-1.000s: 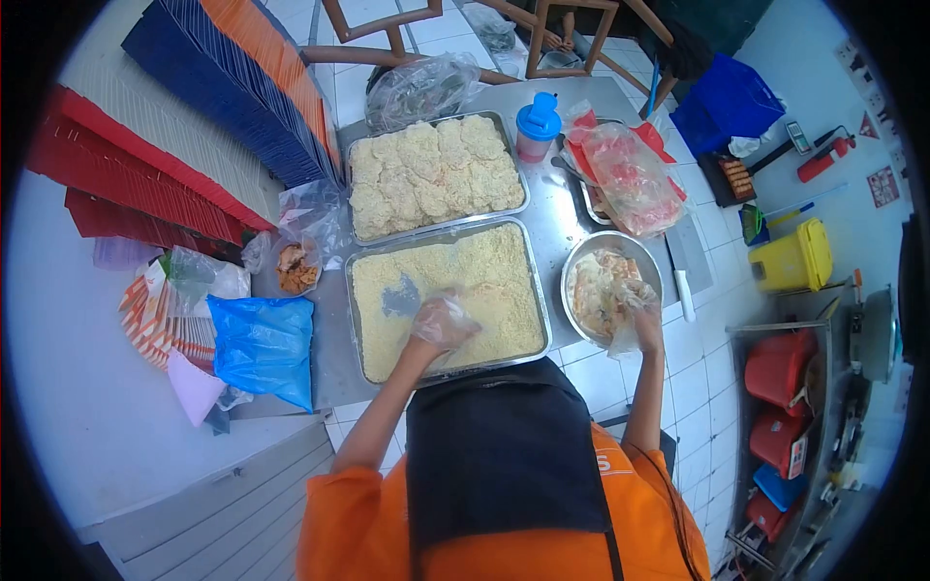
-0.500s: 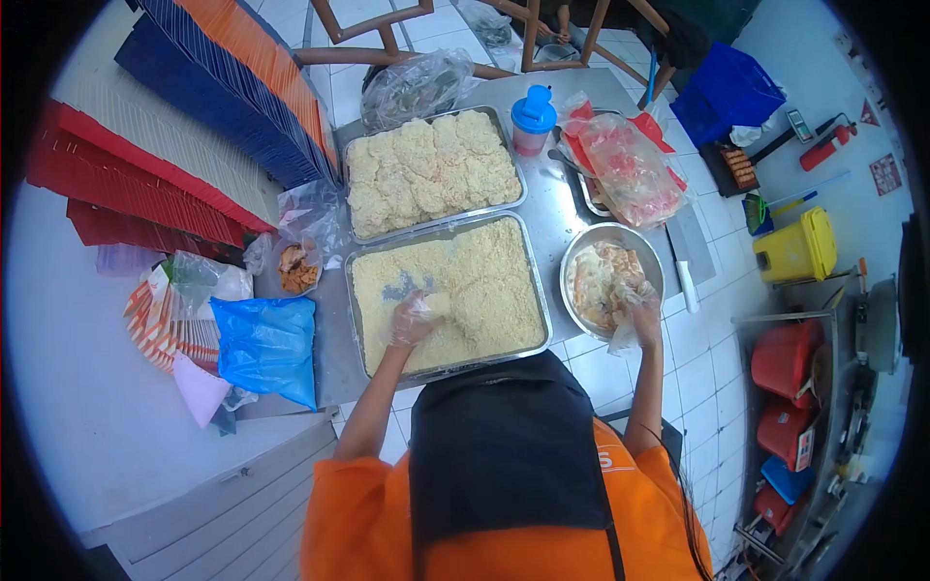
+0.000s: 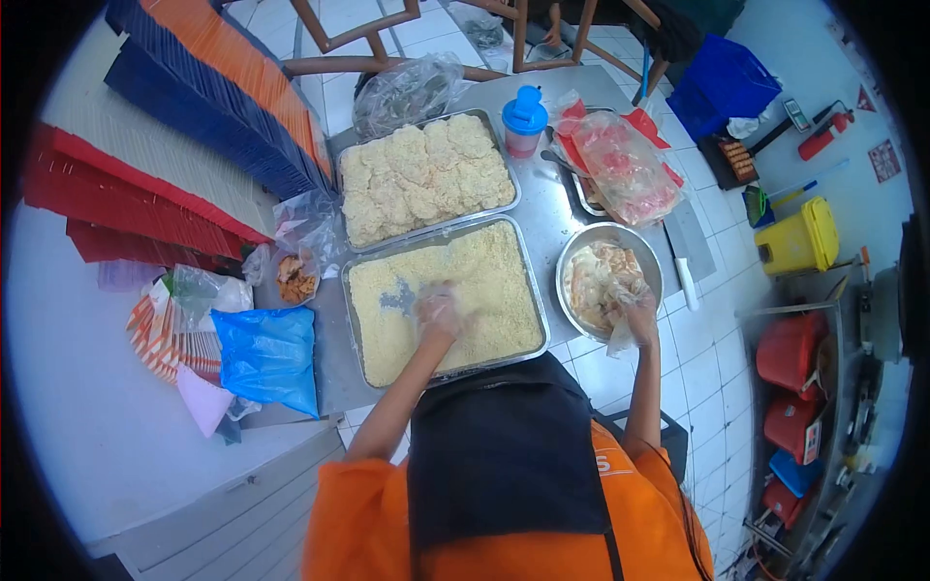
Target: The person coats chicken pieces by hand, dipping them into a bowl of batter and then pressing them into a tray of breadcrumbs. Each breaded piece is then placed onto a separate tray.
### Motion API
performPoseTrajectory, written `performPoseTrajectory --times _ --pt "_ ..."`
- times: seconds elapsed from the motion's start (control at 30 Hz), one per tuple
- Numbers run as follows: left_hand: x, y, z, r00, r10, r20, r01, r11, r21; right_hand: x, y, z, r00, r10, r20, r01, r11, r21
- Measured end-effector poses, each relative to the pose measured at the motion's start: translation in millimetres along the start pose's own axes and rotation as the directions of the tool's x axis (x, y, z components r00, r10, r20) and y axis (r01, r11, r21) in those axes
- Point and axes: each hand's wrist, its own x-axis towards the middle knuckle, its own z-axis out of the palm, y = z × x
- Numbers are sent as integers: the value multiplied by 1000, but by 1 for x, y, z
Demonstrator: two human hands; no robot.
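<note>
My left hand, in a clear plastic glove, is in the near metal tray of pale crumbs; motion blurs its fingers. My right hand, also gloved in plastic, is at the right side of a round steel bowl that holds pale wet meat pieces. Its fingers are bent over the pieces, and what they grip is hard to make out. Behind the near tray, a second tray is filled with crumb-coated pieces.
A shaker with a blue lid, a bag with red parts and a knife lie at the back right. Blue bag, fried pieces and stacked cartons stand left. Part of another person shows beyond the table.
My left hand has moved right across the crumbs, and the mound at the tray's right side looks flatter. My right hand has hardly moved at the bowl. The view has shifted slightly.
</note>
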Motion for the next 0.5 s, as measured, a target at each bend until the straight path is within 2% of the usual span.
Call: performPoseTrajectory --times 0.07,0.1,0.17,0.2,0.23,0.27,0.3,0.37,0.4,0.47,0.5 --pt "1 -22 -13 987 11 162 1 997 -76 -2 -17 -2 999 11 -37 -11 1000 -19" --pt "3 -13 -31 986 25 164 -13 997 -77 0 -15 -6 999 13 -52 -14 1000 -18" --pt "7 6 -75 898 -106 427 97 994 42 8 -7 -12 999 -15 -52 10 996 -93" --pt "12 4 -63 897 -103 429 94 995 42 12 -3 -12 998 -13 -55 8 996 -94" --pt "19 -2 -38 971 15 237 -2 998 -55 14 -1 -10 985 -167 -40 148 942 -302" --pt "25 -8 -18 992 121 26 -117 985 -129 16 1 -8 950 -311 6 274 826 -492" --pt "30 -12 -3 991 127 32 -122 984 -130 15 -7 -1 952 -306 1 266 828 -494" --pt "41 -15 14 979 190 -76 -199 971 -136 12 -32 22 967 -206 149 254 745 -617" --pt "45 -13 14 977 200 -74 -209 968 -140 14 -29 31 969 -204 139 245 745 -621" --pt "39 -12 12 975 179 -134 -189 980 -64 13 -3 48 970 -164 178 241 575 -782" --pt "38 -12 10 975 183 -128 -192 979 -66 10 8 57 972 -158 174 234 575 -784"
